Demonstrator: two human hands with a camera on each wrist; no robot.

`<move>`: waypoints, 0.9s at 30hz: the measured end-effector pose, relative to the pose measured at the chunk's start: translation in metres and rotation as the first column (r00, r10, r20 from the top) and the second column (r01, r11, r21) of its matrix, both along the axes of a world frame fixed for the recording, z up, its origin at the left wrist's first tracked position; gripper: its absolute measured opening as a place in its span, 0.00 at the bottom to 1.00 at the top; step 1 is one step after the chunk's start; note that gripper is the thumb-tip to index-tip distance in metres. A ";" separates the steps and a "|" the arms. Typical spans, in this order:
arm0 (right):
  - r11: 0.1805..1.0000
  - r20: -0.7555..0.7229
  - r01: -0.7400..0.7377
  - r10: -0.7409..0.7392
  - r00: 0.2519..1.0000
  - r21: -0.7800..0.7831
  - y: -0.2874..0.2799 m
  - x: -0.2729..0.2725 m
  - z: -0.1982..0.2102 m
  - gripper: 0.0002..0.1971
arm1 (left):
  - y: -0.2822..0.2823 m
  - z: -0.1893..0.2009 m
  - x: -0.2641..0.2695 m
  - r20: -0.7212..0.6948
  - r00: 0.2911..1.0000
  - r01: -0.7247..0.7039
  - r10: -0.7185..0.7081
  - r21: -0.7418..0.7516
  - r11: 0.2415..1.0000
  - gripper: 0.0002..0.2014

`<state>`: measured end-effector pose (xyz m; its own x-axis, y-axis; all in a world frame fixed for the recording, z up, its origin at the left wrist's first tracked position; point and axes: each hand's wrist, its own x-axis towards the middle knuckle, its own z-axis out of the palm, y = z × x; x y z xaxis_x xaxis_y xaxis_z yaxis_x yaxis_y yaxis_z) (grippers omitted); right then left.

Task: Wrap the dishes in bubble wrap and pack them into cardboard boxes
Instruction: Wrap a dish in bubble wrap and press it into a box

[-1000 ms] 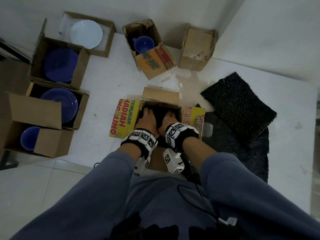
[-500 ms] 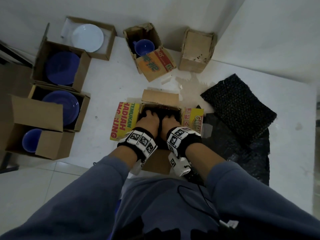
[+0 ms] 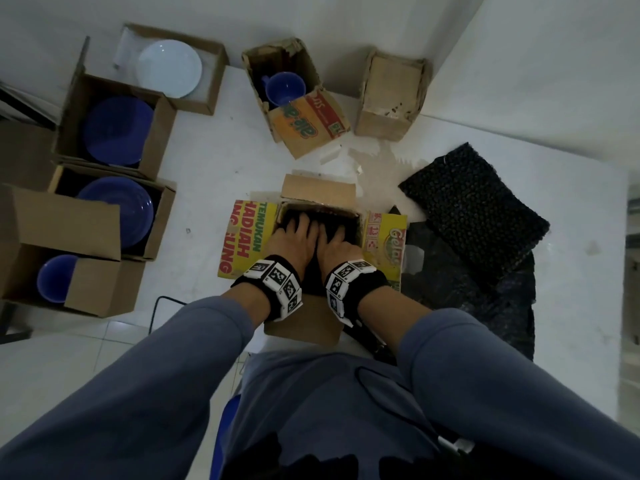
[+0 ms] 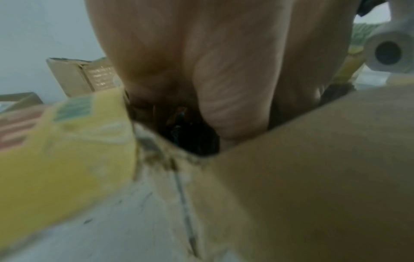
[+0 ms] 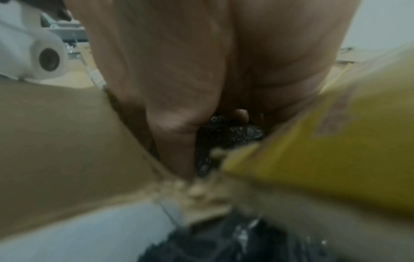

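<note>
Both hands, left hand [image 3: 294,237] and right hand [image 3: 337,249], are reaching side by side into the open box [image 3: 322,207], fingers [image 3: 304,221] lying on the wrapped bundle [image 5: 224,134] inside. Beyond the fingers a cup box [image 3: 294,98] is sitting. Left of them, plate boxes [image 3: 114,133] are standing. Right of them, a bubble wrap sheet [image 3: 474,209] is lying on the tabletop [image 3: 214,168].

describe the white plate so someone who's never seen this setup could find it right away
Start from the cluster of open cardboard boxes on the left side of the floor. Go to the farthest one, against the wall: the white plate lies flat in that box. It is the only white dish; the dishes in the neighbouring boxes are all blue.
</note>
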<state>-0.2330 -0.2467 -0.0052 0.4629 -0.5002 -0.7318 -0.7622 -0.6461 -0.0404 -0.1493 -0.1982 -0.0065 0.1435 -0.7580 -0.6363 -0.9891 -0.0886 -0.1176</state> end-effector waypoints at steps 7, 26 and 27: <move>0.998 0.040 -0.035 0.037 0.999 -0.052 0.001 -0.001 -0.004 0.30 | 0.000 0.001 -0.001 0.005 1.000 -0.005 0.005 -0.009 1.000 0.47; 0.971 0.302 0.153 -0.203 0.931 0.183 -0.012 -0.023 0.022 0.21 | 0.025 0.024 0.017 -0.570 0.780 -0.323 0.257 -0.016 0.946 0.28; 0.964 0.364 0.183 -0.244 0.899 0.194 -0.015 -0.030 0.026 0.19 | 0.035 0.030 0.020 -0.634 0.729 -0.363 0.256 -0.042 0.931 0.24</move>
<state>-0.2633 -0.2614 0.0211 0.6164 -0.5157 -0.5951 -0.7869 -0.4326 -0.4401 -0.1292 -0.1632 0.0238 0.0109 -0.8346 -0.5507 -0.7576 -0.3664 0.5403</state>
